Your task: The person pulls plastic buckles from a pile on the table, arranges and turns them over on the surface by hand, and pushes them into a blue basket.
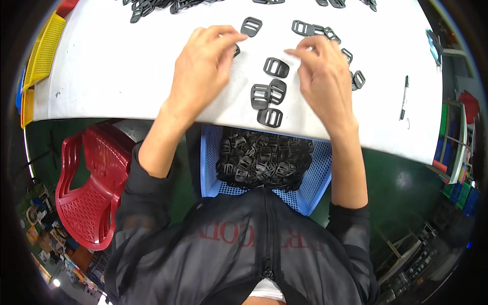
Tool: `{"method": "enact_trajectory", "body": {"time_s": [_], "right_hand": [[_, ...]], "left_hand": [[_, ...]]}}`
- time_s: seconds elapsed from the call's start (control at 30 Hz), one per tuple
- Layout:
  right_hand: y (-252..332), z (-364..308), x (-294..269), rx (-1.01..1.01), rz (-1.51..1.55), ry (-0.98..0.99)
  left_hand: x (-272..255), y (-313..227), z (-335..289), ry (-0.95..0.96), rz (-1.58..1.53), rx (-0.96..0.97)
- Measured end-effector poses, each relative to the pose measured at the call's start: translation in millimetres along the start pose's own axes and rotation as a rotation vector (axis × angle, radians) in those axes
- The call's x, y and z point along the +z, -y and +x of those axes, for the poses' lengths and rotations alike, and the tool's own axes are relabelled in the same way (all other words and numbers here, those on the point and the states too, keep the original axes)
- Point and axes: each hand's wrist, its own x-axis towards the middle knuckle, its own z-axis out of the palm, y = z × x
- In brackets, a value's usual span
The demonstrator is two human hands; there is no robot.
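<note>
My left hand (201,71) is over the white table, fingers reaching right and thumb apart from them. Its fingertips meet the lower edge of a black plastic strap buckle (251,26). Just beside these fingers shows part of another black buckle, mostly hidden by the hand. My right hand (324,71) hovers opposite with its index finger stretched left and thumb apart; nothing shows in it. Between the hands lies a single buckle (276,67). Nearer me, a buckle (261,96) overlaps a second one, and another buckle (270,117) rests close to the table edge.
More buckles (303,28) lie in a curved row beyond and beside my right hand. Heaps of buckles (173,5) line the far side. A blue basket (211,152) full of buckles sits below the edge. A marker (404,97) lies right; a red chair (96,188) stands left.
</note>
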Motion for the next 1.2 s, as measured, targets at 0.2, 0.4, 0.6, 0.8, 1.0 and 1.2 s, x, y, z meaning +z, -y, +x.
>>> {"method": "enact_trajectory", "body": {"time_s": [0.2,0.4,0.6,0.8,1.0,1.2], "right_hand": [[-9.3,14.2,21.3,-0.118,0.019,-0.052],[14.4,-18.9,7.8,-0.033,0.191,0.055],[28.4,-74.2,-27.6,0.018,0.304,0.214],[6.0,-100.6,-59.5,0.244,0.413,0.175],[-38.2,-66.2,-40.0,0.288,-0.092,-0.228],[-35.5,-72.2,-46.7,0.348,-0.031,-0.320]], "left_hand": [[23.1,34.5,30.3,-0.065,0.083,0.145],[22.4,3.7,5.0,0.102,0.061,0.161],[11.6,-47.8,-56.0,0.204,-0.103,0.079],[15.6,-73.8,-43.2,0.360,-0.218,0.103],[81.3,-72.7,29.4,0.017,0.066,0.352],[58.3,-68.8,20.4,0.042,0.090,0.329]]}}
